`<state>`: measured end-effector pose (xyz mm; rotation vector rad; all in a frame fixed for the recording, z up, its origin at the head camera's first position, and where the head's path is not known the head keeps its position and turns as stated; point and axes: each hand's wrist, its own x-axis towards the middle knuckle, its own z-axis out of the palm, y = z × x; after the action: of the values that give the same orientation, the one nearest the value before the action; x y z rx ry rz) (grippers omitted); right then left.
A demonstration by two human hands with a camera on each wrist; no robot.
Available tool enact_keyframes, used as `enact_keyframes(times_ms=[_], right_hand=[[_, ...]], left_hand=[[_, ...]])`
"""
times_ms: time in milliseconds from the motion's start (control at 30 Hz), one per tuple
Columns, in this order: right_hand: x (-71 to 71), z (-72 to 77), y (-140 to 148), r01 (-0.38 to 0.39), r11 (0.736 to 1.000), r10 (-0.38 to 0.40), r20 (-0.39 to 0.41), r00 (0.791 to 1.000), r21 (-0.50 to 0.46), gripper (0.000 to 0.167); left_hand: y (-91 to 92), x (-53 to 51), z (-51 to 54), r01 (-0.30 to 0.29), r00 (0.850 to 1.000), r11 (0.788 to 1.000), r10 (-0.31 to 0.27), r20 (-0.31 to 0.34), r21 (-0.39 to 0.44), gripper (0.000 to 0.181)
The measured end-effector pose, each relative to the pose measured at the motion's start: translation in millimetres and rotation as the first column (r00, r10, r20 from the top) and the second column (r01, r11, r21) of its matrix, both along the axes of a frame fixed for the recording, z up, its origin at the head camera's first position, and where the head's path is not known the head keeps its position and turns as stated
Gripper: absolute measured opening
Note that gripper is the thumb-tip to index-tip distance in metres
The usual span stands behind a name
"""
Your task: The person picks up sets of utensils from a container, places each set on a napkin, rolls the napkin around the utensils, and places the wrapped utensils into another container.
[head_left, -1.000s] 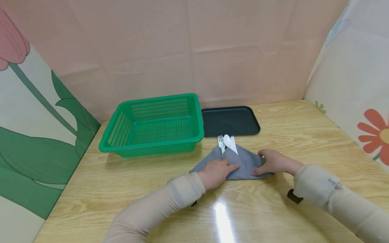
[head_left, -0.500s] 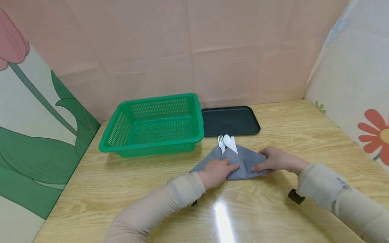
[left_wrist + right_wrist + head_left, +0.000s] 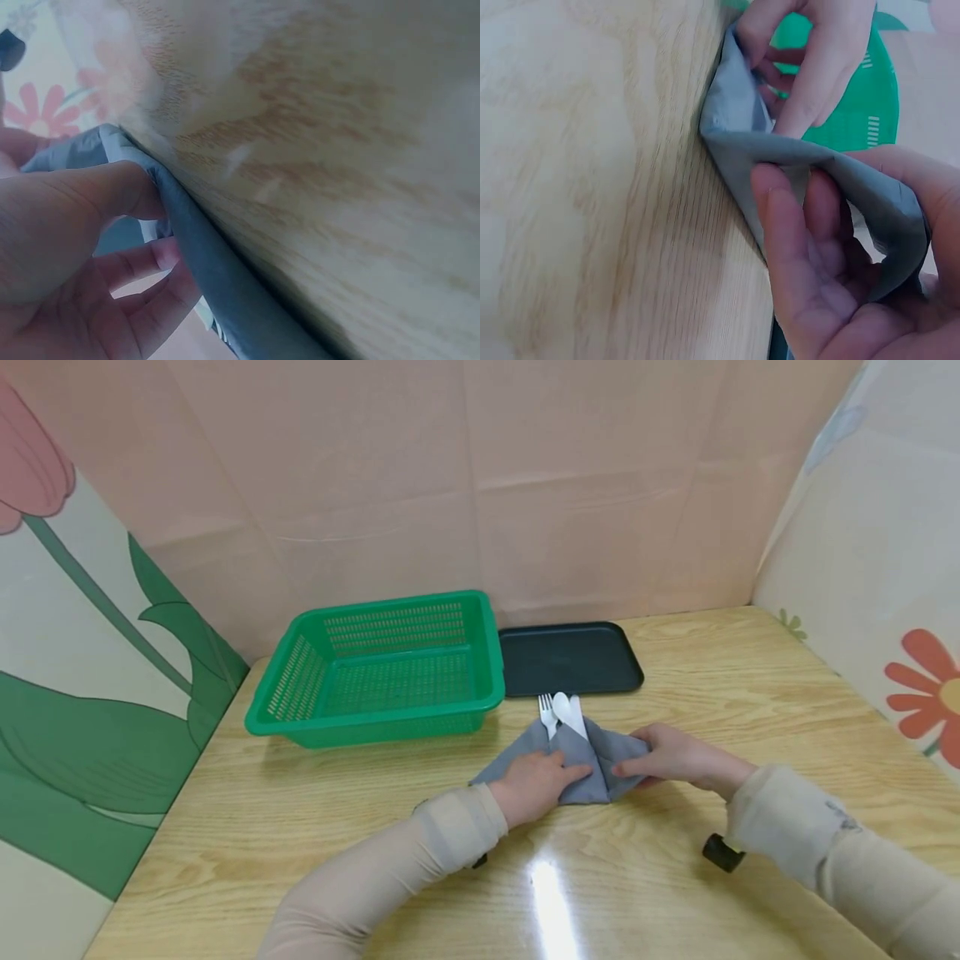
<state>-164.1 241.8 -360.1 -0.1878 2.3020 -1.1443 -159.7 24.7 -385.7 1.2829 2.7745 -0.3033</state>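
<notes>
A grey cloth napkin, partly folded, lies on the table with a white fork, a white spoon and a white knife sticking out of its far side. Their lower parts are hidden under the cloth. My left hand presses down on the folded middle part with its fingers and thumb. On the right side, my right hand grips the napkin's corner flap and lifts it inward. In the right wrist view, the raised cloth bends between thumb and fingers.
Behind and to the left stands a green plastic basket with slotted walls. A black tray lies beside it, just beyond the cutlery tips. The wooden table meets a pink sheet at the back and patterned sheets at the sides.
My right hand has picked up the napkin's right flap and moved it left, toward the middle, folding the cloth over. My left hand stays in place.
</notes>
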Motion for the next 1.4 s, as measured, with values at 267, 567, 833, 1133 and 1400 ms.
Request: enact_keyframes(times_ms=[267,567,833,1133,1400], right_hand=[[1.6,0.4,-8.7,0.037,0.999,-0.037,0.021,0.999,-0.033,0.041],[3.2,-2.0,-16.6,0.083,0.994,-0.081,0.027,0.996,-0.070,0.040],[2.4,-4.7,-19.4,0.095,0.992,-0.092,0.043,0.995,-0.081,0.037],[3.9,-3.6,-23.3,0.111,0.992,-0.108,0.039,0.993,-0.063,0.036],[3.7,-4.2,-25.9,0.121,0.992,-0.120,0.035,0.992,-0.034,0.036]], left_hand=[[0.1,-0.9,0.1,-0.011,0.999,1.000,0.011,0.033,-0.003,0.045],[-0.8,-0.8,0.4,-0.020,0.999,1.000,0.020,0.027,0.007,0.045],[-0.2,-0.4,1.5,-0.018,1.000,1.000,0.018,0.011,-0.001,0.045],[0.6,-0.7,0.6,-0.016,1.000,1.000,0.016,0.003,-0.011,0.045],[1.3,-0.7,0.5,-0.031,0.999,0.999,0.031,0.018,-0.017,0.045]])
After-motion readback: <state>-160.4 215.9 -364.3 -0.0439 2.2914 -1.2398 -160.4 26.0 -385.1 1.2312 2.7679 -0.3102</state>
